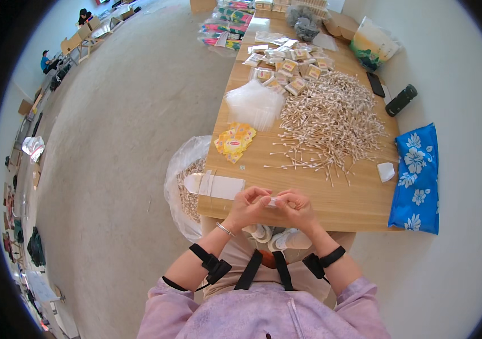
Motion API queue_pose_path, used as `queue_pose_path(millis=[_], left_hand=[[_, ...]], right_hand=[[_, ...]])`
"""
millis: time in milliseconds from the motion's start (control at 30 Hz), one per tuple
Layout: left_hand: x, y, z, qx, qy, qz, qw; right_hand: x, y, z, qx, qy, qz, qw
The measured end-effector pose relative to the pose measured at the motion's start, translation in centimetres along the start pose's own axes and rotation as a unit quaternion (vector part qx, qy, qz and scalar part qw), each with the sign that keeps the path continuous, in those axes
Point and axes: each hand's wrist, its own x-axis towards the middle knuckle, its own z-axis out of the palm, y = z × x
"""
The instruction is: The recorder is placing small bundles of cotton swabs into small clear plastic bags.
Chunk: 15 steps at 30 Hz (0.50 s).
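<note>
My left hand (pixel 249 207) and my right hand (pixel 297 210) meet over the front edge of the wooden table (pixel 308 195). Both are closed, fingertips pinching a small whitish thing (pixel 273 201) between them; its kind cannot be made out. Just left of my left hand lies a white card strip (pixel 222 186) with bands around one end. Beyond it are printed yellow cards (pixel 235 141) and a stack of clear plastic bags (pixel 256 104). A large heap of cotton swabs (pixel 334 121) spreads over the middle and right.
Filled swab packets (pixel 289 68) pile up behind the heap. Along the right side are a phone (pixel 375 84), a dark bottle (pixel 401 100), a folded white tissue (pixel 386 172) and a blue floral pouch (pixel 416 178). A plastic sack of swabs (pixel 174 181) stands left of the table.
</note>
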Motion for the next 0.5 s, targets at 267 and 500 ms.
queue_pose_path(millis=[267,500], left_hand=[[-0.2,-0.9,-0.5,0.0,0.009,-0.042,0.999],[-0.4,-0.3,-0.5,0.016,-0.004,-0.087,0.996]], right_hand=[[0.2,1.2,1.6,0.194,-0.011,0.102,0.976],[0.0,1.2,1.4,0.229,-0.032,0.096,0.968]])
